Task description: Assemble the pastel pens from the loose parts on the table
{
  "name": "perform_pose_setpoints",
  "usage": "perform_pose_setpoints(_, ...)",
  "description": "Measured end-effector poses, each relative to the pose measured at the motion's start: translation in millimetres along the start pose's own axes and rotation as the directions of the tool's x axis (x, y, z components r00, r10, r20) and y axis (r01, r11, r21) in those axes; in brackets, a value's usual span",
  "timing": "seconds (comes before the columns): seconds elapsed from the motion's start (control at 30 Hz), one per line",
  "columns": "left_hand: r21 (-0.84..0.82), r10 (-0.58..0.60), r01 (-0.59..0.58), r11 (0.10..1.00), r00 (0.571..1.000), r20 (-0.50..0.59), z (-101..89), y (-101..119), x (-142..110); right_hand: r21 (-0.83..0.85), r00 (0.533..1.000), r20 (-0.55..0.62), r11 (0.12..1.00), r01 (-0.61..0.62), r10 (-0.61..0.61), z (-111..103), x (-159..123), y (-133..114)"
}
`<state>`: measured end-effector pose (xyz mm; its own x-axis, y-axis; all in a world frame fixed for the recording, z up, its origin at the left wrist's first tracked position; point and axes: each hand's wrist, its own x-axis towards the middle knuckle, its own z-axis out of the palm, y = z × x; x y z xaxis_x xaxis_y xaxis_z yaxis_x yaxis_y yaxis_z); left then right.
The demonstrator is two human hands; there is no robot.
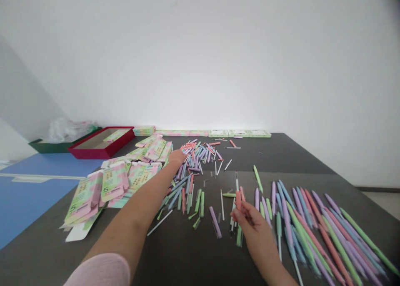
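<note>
My right hand (253, 224) is closed around a coral-red pen barrel (238, 200), held upright over the table. A thin white refill (236, 182) sticks up from its top. My left arm stretches far forward, and my left hand (178, 156) is at the near left edge of a heap of pastel pen parts (198, 155). Its fingers are hidden behind the hand, so whether they hold anything does not show. Between the hands lie a loose purple pen cap (215, 222), green caps (202, 204) and a white refill (222, 205).
Many pastel pens (331, 236) lie side by side at right. Printed cardboard boxes (115, 180), folded flat, are piled at left. Behind them stand a red tray (90, 153) and a green tray (46, 147) with clear plastic. Small boxes (218, 133) line the wall.
</note>
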<state>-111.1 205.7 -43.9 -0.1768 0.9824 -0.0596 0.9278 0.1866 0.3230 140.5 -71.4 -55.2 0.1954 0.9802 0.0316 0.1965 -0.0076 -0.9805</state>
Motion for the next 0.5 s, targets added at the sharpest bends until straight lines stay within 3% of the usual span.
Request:
perform_pose_setpoints(0.13,-0.044,-0.053,0.054,0.998,0.998,0.019,5.5,13.5,6.1,0.001,1.0,0.016,1.0,0.006,-0.006,0.0,0.0,0.4)
perform_pose_setpoints(0.27,-0.182,-0.029,0.028,0.983,1.0,-0.006,-5.3,17.6,-2.3,0.004,0.999,0.031,1.0,0.017,-0.017,1.4,-1.1,0.1)
perform_pose_setpoints(0.4,-0.408,0.091,-0.094,0.908,0.996,-0.025,-21.1,24.9,-34.2,0.056,0.997,0.066,0.998,0.03,-0.034,2.8,-3.4,-3.7)
perform_pose_setpoints(0.5,-0.605,0.211,-0.182,0.775,0.977,-0.023,-28.0,35.3,-76.0,0.086,0.993,0.108,0.995,0.045,-0.054,3.1,-5.9,-8.9)
